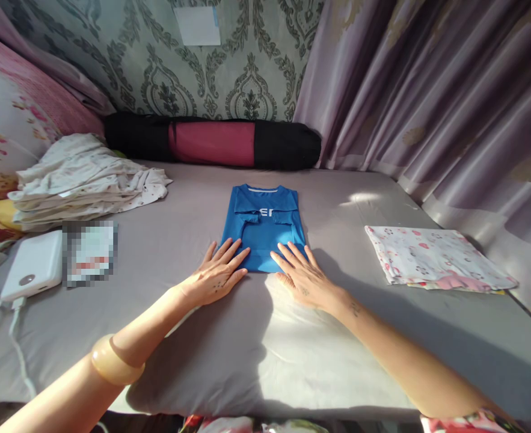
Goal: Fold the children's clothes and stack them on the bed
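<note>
A blue shirt, folded into a neat rectangle with its sleeves tucked in, lies in the middle of the grey bedsheet. My left hand lies flat with fingers stretched out, fingertips on the shirt's near left edge. My right hand is flat too, fingers spread over the shirt's near right edge. Neither hand grips anything. A pale bangle sits on my left forearm.
A pile of white clothes lies at the left. A folded floral cloth rests at the right. A black and pink bolster lines the wall. A white power bank with cable sits at the far left. Curtains hang on the right.
</note>
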Tool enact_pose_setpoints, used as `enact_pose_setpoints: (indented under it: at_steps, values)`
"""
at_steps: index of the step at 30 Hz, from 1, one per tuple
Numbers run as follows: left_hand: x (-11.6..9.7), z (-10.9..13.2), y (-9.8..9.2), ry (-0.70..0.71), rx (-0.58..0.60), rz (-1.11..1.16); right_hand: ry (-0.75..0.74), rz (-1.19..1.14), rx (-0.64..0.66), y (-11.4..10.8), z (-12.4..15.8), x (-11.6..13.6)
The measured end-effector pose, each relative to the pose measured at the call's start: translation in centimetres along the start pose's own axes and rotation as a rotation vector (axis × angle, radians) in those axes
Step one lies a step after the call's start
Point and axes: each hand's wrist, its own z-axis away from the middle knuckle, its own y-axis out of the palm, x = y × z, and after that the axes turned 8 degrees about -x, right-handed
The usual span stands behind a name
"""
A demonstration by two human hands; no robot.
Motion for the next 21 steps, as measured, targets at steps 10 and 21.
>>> enact_pose_setpoints:
  at_steps: [10, 21]
  values:
    - [-1.5, 0.2, 1.3, 0.053, -0.006, 0.024, -0.064, -0.045, 0.025, 0.6, -0.5, 1.8]
    - [-1.7, -0.2, 0.2, 0.024, -0.04, 0.014, -0.012, -0.058, -0.043, -0.1, -0.4, 1.0]
